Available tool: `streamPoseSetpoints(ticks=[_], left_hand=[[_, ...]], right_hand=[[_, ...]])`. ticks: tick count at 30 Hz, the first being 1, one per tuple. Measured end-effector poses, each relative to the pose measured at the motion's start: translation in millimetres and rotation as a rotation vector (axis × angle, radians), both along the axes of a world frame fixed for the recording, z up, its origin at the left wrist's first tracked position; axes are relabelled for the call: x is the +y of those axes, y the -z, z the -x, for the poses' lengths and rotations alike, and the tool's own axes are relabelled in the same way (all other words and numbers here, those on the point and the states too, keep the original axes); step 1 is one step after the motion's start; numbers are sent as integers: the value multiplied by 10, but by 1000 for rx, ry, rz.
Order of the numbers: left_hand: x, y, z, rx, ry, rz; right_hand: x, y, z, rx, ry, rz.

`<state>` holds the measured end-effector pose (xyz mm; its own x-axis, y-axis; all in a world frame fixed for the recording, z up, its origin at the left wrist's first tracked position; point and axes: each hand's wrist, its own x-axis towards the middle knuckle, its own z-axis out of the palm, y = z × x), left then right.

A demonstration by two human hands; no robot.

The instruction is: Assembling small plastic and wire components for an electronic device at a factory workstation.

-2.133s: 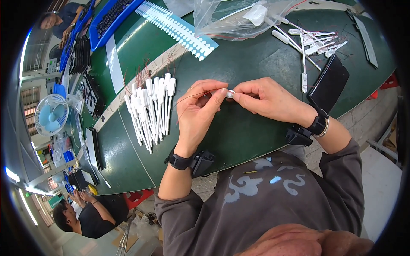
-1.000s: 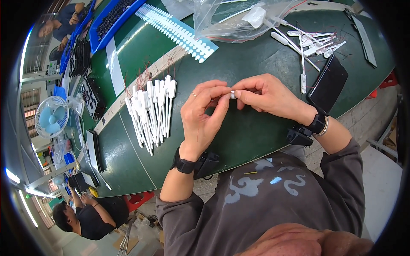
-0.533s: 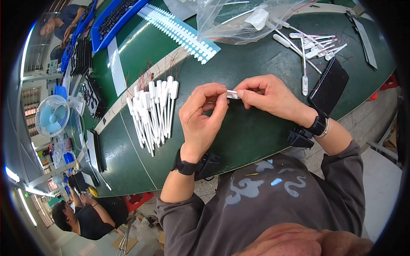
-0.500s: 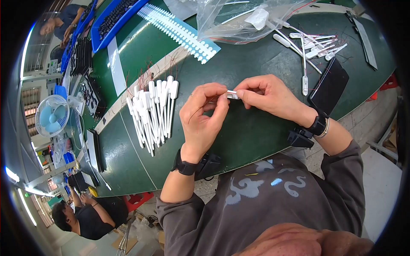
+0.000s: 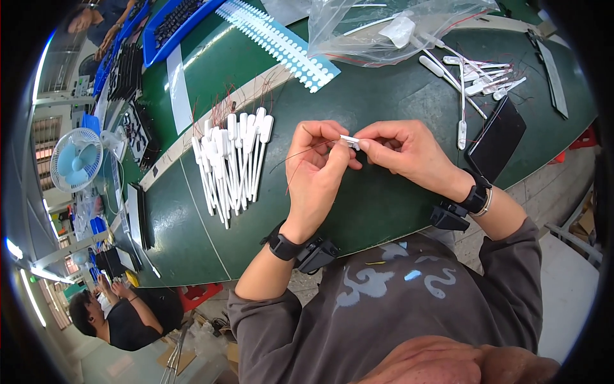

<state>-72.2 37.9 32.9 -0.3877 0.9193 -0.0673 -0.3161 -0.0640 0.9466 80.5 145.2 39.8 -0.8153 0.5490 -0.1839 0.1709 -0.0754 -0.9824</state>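
White sticks (image 5: 220, 160) on green table (image 5: 384, 211)

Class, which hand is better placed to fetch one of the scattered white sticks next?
Probably the right hand: it is nearer the scattered sticks, while the left hand is nearer the bunched sticks. Both pinch a small white piece, though.

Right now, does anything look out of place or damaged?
Only the loose white sticks at right look untidy: crisscrossed beside the black device, while the bundle at left lies roughly aligned. The left hand and right hand partly cover the white piece, so damage there can't be judged.
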Motion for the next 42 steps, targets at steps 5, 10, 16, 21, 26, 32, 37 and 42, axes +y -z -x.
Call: streamPoseSetpoints(ticks=[5, 10, 16, 21, 26, 32, 37, 42], left_hand=[[-47, -30, -28, 8, -67, -20], [-88, -18, 17, -58, -79, -89], [-127, -43, 54, -60, -33, -57], [-103, -27, 44, 5, 16, -27], [-66, -47, -19, -49, 92, -49], [-7, -62, -22, -9, 41, -59], [22, -22, -34, 147, -39, -69], [48, 60, -12, 502, -128, -123]], right_hand=[[-69, -50, 22, -12, -12, 54], [-157, 94, 55, 112, -2, -119], [-162, 30, 72, 107, -27, -59], [-100, -52, 62, 44, -75, 161], [-24, -36, 17, 52, -72, 234], [56, -7, -21, 71, -20, 194], [97, -3, -36, 68, -10, 194], [111, -7, -45, 71, 4, 211]])
